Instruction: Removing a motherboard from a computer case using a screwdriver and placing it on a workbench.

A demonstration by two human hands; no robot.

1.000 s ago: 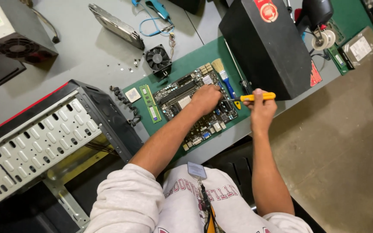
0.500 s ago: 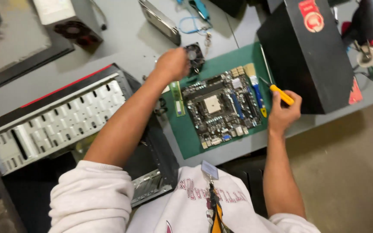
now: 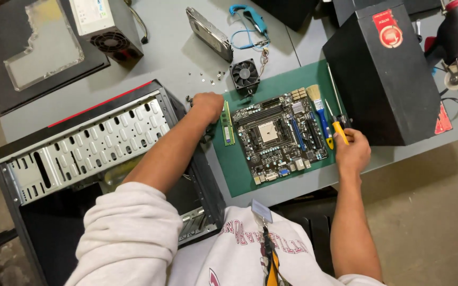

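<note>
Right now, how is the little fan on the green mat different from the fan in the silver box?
The small black fan lies loose and flat at the edge of the green mat, with no housing. The power supply fan sits behind a round wire grille, built into the silver box on the grey table. Both are black and round-bladed.

A motherboard (image 3: 278, 136) lies on the mat (image 3: 239, 175), computer case (image 3: 96, 148) to its left, fan (image 3: 245, 74) seemingly just behind.

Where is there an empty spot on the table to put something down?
Bare grey table lies between the power supply, the hard drive and the case. The green mat is bare below the stick. It is crowded around the motherboard, brush, right hand and black box.
</note>
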